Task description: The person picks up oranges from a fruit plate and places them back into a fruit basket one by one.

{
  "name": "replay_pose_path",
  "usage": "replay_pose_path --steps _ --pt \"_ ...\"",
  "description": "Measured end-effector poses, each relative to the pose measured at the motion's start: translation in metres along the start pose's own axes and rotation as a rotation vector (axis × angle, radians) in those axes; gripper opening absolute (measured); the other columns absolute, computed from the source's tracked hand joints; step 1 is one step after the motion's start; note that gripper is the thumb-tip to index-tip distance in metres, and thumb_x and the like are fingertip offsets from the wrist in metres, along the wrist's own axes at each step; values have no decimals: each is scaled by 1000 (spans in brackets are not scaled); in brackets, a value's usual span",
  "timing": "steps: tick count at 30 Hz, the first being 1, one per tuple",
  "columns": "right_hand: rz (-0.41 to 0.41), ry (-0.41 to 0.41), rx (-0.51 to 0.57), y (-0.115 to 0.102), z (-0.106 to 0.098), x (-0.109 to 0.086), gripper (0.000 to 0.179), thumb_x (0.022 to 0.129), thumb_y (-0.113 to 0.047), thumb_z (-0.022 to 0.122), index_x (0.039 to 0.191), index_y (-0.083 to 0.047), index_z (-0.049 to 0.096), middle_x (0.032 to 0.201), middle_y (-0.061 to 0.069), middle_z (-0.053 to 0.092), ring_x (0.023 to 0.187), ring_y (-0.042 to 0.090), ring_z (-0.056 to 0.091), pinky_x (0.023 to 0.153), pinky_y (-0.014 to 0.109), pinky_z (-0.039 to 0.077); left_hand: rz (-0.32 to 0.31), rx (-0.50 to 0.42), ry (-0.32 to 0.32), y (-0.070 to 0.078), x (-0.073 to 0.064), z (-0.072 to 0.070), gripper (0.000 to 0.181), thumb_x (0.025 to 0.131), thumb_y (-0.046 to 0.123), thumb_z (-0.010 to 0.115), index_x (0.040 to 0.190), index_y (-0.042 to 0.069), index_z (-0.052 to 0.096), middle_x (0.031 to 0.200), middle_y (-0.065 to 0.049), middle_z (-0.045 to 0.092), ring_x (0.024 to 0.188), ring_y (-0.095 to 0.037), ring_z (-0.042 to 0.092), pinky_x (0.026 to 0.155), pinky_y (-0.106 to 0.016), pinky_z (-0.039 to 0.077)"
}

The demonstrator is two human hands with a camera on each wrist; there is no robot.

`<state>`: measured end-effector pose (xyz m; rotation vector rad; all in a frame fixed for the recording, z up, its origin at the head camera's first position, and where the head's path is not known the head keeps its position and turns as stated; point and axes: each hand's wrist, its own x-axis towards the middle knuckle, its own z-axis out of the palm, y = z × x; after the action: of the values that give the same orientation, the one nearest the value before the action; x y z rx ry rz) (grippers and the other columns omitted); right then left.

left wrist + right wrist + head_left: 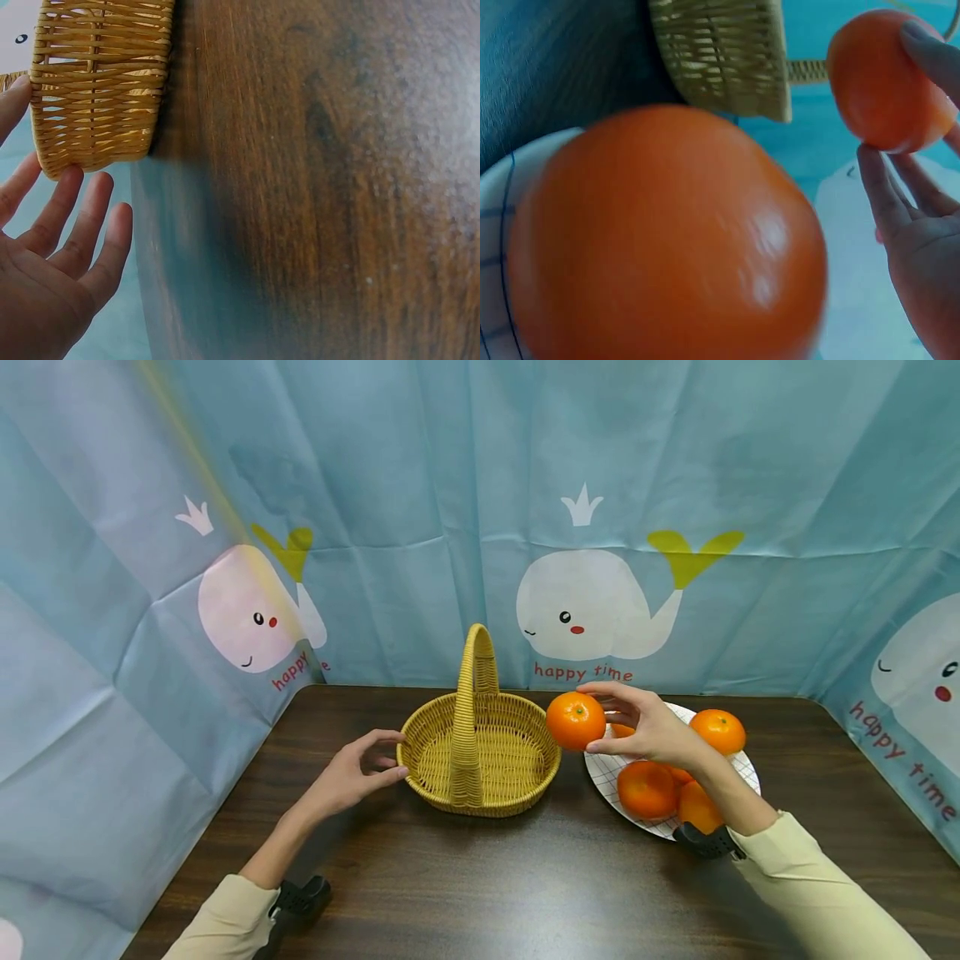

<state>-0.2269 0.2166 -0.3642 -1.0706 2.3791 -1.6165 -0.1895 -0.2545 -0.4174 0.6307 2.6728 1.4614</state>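
Note:
An orange (575,721) is pinched between the thumb and fingers of my right hand (651,727), raised between the basket and the plate. The right wrist view shows the same orange (885,82) from another side. My left hand (358,774) is at the left end of a yellow wicker basket (517,760) with a tall arched handle. In the left wrist view its fingers (90,217) are spread and fairly straight, fingertips right at the basket's end wall (101,112). The basket stands upright, and its woven bottom shows bare.
A white plate with dark grid lines (604,770) holds several more oranges (647,790) on the right. One large orange (667,240) fills much of the right wrist view. Beneath lies a dark wooden table (480,885), backed by a blue curtain (390,460) with whale prints.

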Motion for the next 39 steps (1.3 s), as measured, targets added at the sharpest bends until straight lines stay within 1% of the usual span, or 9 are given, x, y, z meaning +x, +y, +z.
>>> replay_pose_path --steps 5,11,15,19,22,25,35,37,39 --pt "-45 10 20 2 14 5 73 80 1 86 144 -5 53 141 11 54 123 32 57 100 37 49 0 -13 0 2 -1 0 51 93 15 77 138 3 56 134 -22 57 107 -34 66 85 -46 57" --pt "-33 27 10 4 31 9 72 80 -2 87 144 -6 54 142 10 54 123 30 58 103 39 47 -6 -20 -3 2 -1 0 51 93 15 78 138 3 57 134 -22 57 107 -35 66 83 -43 58" --pt "-33 21 15 6 40 11 73 80 -2 87 144 -7 53 143 8 53 125 29 57 104 39 46 -12 -23 -4 1 -1 1 50 93 15 78 137 4 57 134 -21 57 107 -34 67 82 -42 58" --pt "-54 25 14 8 49 14 75 77 -1 89 144 -5 54 142 10 53 124 29 58 104 38 46 -3 -29 -5 0 -1 1 50 93 15 77 138 3 56 134 -23 57 106 -35 67 82 -43 58" --pt "-84 34 1 10 57 16 76 76 0 89 143 -3 54 140 13 53 122 31 59 102 41 47 1 -31 -4 1 -1 1 50 93 14 77 138 3 56 134 -23 56 106 -35 67 82 -42 58" --pt "-96 37 -22 12 63 18 75 76 -1 90 142 -4 55 139 12 53 121 31 59 101 43 48 -3 -20 -1 0 -1 1 50 93 15 77 137 4 57 134 -23 57 106 -35 67 82 -41 58" --pt "-95 8 -124 19 70 21 73 76 -12 92 141 -11 59 137 4 55 123 23 54 100 41 49 -18 -5 1 -2 -1 0 51 94 19 77 138 5 56 135 -22 56 107 -35 66 83 -41 58" --pt "-93 6 -126 19 70 21 72 76 -12 92 140 -10 59 137 5 55 123 24 54 100 41 49 -14 -9 -1 -2 -1 1 50 94 18 77 138 5 56 134 -22 56 107 -35 66 83 -41 58" --pt "-91 5 -110 19 69 21 71 76 -11 92 139 -7 59 137 7 55 123 28 55 100 42 49 -10 -17 -4 -1 -1 1 50 94 17 76 138 4 56 134 -23 56 107 -35 66 83 -40 58"
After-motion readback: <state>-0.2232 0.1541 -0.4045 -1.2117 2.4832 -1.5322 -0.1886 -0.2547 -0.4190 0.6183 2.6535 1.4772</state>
